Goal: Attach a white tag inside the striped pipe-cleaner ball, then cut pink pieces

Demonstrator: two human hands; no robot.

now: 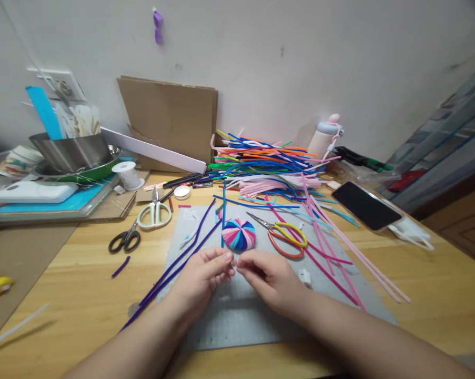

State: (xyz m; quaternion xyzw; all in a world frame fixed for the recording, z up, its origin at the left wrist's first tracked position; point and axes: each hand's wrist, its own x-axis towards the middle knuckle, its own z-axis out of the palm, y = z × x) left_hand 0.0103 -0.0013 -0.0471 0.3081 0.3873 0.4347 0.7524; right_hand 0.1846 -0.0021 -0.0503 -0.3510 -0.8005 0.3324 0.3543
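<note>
My left hand (215, 267) and my right hand (266, 276) meet fingertip to fingertip over a grey cutting mat (229, 326). Each is closed in a pinch; whatever lies between the fingertips is too small to make out. Just beyond them rests a round striped piece (239, 235) in pink, blue, white and purple, seemingly made of pipe cleaners. To its right are scissors (286, 239) with one yellow and one red handle loop. A blue pipe cleaner (223, 210) stretches away behind my left fingers. Purple pipe cleaners (174, 273) pass left of my left hand.
At the back lies a heap of coloured pipe cleaners (269, 163), near a bottle (324, 134). A phone (366, 205) is at the right. White-handled scissors (154, 213), black-handled scissors (125, 239) and a spool (127, 176) lie left. Cardboard (170, 123) leans on the wall.
</note>
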